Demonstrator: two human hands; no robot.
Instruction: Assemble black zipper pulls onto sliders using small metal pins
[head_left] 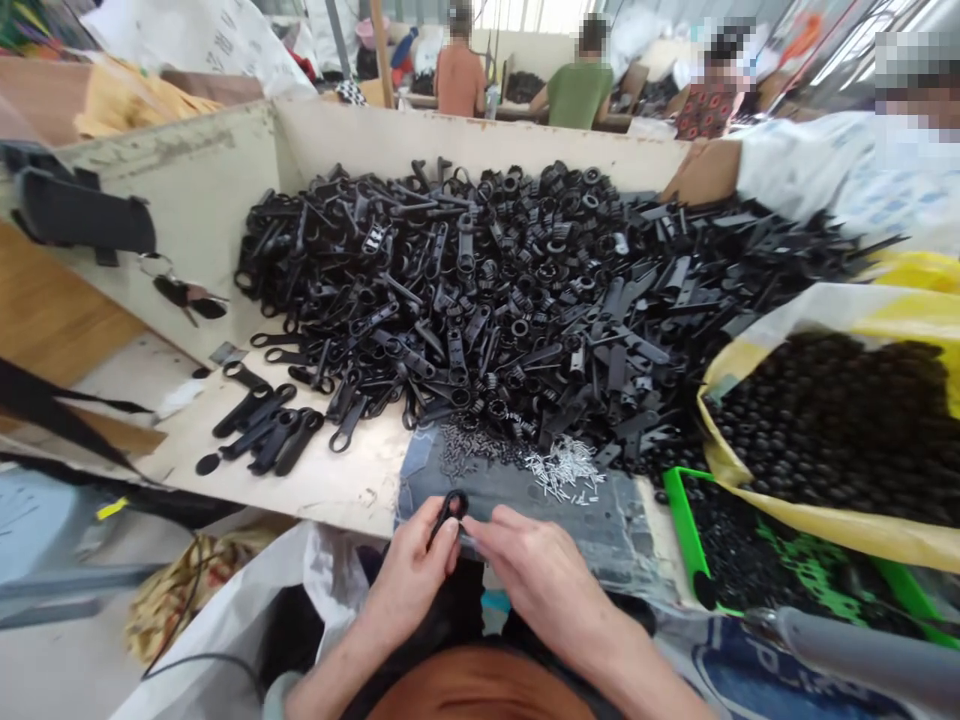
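Observation:
My left hand (pixel 415 556) is closed around a black plastic part with a ring end (pixel 454 503), held just over the table's front edge. The fingers of my right hand (pixel 525 548) are pinched together against that ring; what they hold is too small to make out. Beyond my hands, a dark cloth pad (pixel 517 505) carries a heap of small silvery pins (pixel 566 468) and a patch of tiny dark pieces (pixel 476 447). To the left lie several black handle-like parts (pixel 266 425) in a loose group.
A large pile of black plastic parts (pixel 450 290) fills the walled table. On the right are a yellow-white sack of black round pieces (pixel 840 420), a green tray (pixel 684 520) and a grey cylindrical tool (pixel 862 650). A co-worker's arm (pixel 701 172) reaches in at back right.

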